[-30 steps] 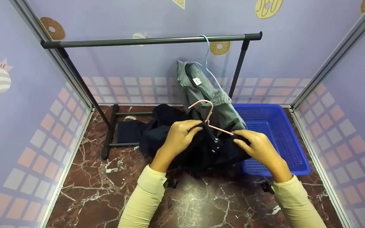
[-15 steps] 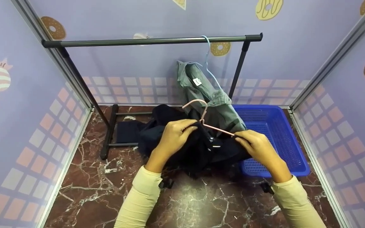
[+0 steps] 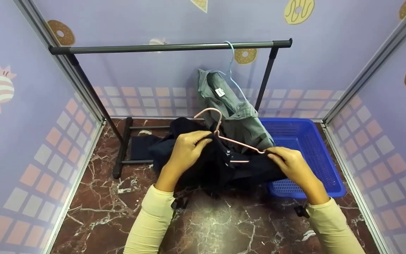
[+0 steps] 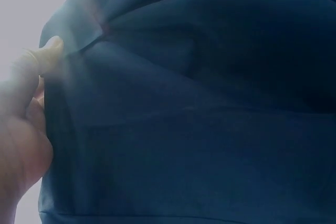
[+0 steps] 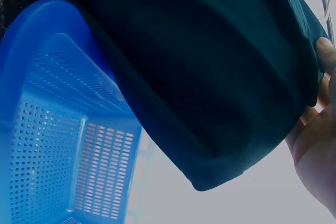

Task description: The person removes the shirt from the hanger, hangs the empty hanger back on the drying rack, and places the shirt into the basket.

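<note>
A dark navy shirt (image 3: 206, 169) with white buttons is spread between both hands, low in front of the rack. A pink hanger (image 3: 240, 143) sits in its neck opening, hook up and tilted left; part of its bottom bar shows. My left hand (image 3: 188, 146) pinches the collar side of the shirt beside the hook's base. At the hanger's right end, my right hand (image 3: 287, 160) pinches the shirt's shoulder between thumb and fingers. In the left wrist view, the thumb (image 4: 52, 48) presses on the cloth near a button. The right wrist view shows the shirt's cloth (image 5: 210, 87) hanging from the fingers.
A black clothes rack (image 3: 136, 48) stands at the back. On its right part hangs a grey-green shirt (image 3: 224, 102) on a light blue hanger (image 3: 231, 67). A blue basket (image 3: 330, 169) stands at the right. More dark cloth (image 3: 143, 147) lies over the rack's base.
My left hand has moved left with the collar, and the hanger's hook has shifted left too. My right hand has slid slightly right. More of the hanger's arm and its bottom bar now show.
</note>
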Available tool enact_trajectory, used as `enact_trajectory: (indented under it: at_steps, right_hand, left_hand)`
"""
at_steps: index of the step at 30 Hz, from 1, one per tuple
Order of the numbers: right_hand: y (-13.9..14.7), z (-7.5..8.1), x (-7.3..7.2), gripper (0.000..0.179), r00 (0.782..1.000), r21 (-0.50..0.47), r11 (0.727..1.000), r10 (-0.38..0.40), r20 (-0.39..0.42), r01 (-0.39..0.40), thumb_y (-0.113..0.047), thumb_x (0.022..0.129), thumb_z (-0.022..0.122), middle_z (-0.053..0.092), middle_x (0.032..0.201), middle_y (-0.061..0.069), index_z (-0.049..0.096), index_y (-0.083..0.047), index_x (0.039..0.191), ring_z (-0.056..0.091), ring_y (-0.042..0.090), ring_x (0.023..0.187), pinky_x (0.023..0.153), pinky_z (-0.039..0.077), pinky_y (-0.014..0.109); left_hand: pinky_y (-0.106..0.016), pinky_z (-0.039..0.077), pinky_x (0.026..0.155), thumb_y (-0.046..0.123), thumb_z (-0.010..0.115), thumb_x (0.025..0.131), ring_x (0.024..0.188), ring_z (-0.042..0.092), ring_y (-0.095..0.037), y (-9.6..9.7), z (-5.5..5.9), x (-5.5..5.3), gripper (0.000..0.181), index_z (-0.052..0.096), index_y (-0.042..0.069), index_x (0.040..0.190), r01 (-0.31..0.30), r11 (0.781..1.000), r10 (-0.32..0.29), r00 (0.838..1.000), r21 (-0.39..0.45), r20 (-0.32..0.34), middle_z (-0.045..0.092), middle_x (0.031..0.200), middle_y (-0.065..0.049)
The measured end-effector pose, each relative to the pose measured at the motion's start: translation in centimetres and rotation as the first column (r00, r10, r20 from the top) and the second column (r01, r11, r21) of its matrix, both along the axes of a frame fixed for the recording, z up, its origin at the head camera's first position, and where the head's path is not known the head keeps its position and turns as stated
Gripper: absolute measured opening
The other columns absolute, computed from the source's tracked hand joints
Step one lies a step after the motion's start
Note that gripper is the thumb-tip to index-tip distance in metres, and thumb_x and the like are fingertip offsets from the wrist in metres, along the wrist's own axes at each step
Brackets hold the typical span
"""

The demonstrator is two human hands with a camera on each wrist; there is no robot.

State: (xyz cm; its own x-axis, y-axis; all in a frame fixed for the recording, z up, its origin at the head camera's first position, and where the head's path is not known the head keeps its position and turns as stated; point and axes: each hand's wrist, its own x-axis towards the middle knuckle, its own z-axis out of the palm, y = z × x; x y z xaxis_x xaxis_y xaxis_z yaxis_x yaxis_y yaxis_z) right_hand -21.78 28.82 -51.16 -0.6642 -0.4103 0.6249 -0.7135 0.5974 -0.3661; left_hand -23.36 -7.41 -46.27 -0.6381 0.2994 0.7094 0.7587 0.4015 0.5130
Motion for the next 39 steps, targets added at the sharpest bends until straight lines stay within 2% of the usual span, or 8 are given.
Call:
enact_trajectory:
  at_steps: [9,16,20,26,29,34,37,39]
  right_hand:
    - [0.7,-1.2,0.0,0.021,0.995,-0.084,0.994,-0.066,0.073,0.072,0.006,0.087,0.076,0.08,0.097,0.01,0.078,-0.005,0.104,0.076,0.026,0.088,0.089,0.051,0.009]
    - [0.4,-2.2,0.2,0.021,0.987,-0.178,0.977,-0.097,0.127,0.119,0.007,0.086,0.076,0.079,0.097,0.013,0.078,-0.002,0.104,0.075,0.021,0.089,0.089,0.049,0.006]
    - [0.1,-3.0,0.4,0.017,0.975,-0.248,0.959,-0.085,0.208,0.136,0.006,0.089,0.074,0.079,0.098,0.015,0.078,0.001,0.105,0.073,0.011,0.091,0.087,0.049,0.006]
    - [-0.7,-4.3,0.4,0.019,0.962,-0.351,0.925,-0.049,0.268,0.145,0.013,0.09,0.068,0.077,0.099,0.02,0.077,0.004,0.105,0.065,-0.009,0.094,0.087,0.049,0.005]
    - [-1.2,-4.3,0.6,0.02,0.958,-0.413,0.902,-0.003,0.286,0.125,0.016,0.091,0.064,0.077,0.1,0.018,0.076,0.008,0.105,0.065,-0.009,0.093,0.085,0.051,0.007]
    - [-2.2,-3.1,1.4,0.018,0.948,-0.467,0.879,0.066,0.311,0.092,0.016,0.093,0.061,0.078,0.102,-0.001,0.073,0.013,0.107,0.068,-0.004,0.092,0.082,0.052,0.009]
    - [-2.3,-4.0,1.1,0.017,0.941,-0.472,0.875,0.063,0.331,0.107,0.016,0.093,0.062,0.077,0.099,-0.002,0.073,0.013,0.105,0.067,-0.003,0.088,0.078,0.053,0.01]
    - [-2.3,-5.0,0.8,0.017,0.94,-0.462,0.878,0.047,0.338,0.122,0.017,0.092,0.063,0.077,0.096,0.004,0.074,0.012,0.104,0.066,-0.002,0.085,0.075,0.052,0.01]
  left_hand:
    - [-0.038,0.062,0.09,0.007,0.074,0.093,0.097,0.077,-0.026,-0.7,0.2,-0.2,0.016,0.078,-0.002,0.106,-0.004,1.0,0.004,1.0,0.018,0.006,0.079,0.104,-0.014]
    - [-0.038,0.062,0.089,0.008,0.074,0.093,0.097,0.077,-0.026,-1.2,0.5,-0.3,0.016,0.079,0.0,0.106,-0.016,1.0,0.016,1.0,0.014,-0.012,0.079,0.104,-0.013]
    - [-0.039,0.062,0.09,0.008,0.075,0.092,0.097,0.077,-0.027,-1.6,0.7,-0.2,0.017,0.079,0.0,0.106,-0.031,0.999,0.031,0.999,0.012,-0.012,0.079,0.104,-0.014]
    - [-0.037,0.061,0.091,0.008,0.075,0.092,0.098,0.077,-0.026,-2.1,0.9,-0.3,0.017,0.079,-0.001,0.106,-0.042,0.999,0.042,0.999,0.016,-0.009,0.079,0.104,-0.013]
    - [-0.037,0.061,0.091,0.008,0.074,0.093,0.098,0.077,-0.026,-2.3,1.1,-0.4,0.016,0.079,-0.001,0.106,-0.047,0.999,0.047,0.999,0.018,-0.012,0.079,0.104,-0.014]
    - [-0.038,0.061,0.09,0.009,0.075,0.093,0.097,0.077,-0.028,-2.6,1.4,-0.5,0.017,0.079,-0.001,0.106,-0.06,0.998,0.06,0.998,0.015,-0.031,0.079,0.104,-0.014]
    - [-0.039,0.062,0.09,0.008,0.075,0.092,0.096,0.077,-0.028,-2.7,1.5,-0.6,0.017,0.079,-0.002,0.106,-0.07,0.997,0.071,0.997,0.023,-0.041,0.079,0.103,-0.014]
    - [-0.039,0.061,0.09,0.007,0.075,0.092,0.096,0.077,-0.028,-2.8,1.5,-0.6,0.017,0.079,-0.002,0.105,-0.067,0.997,0.068,0.997,0.031,-0.04,0.079,0.103,-0.014]
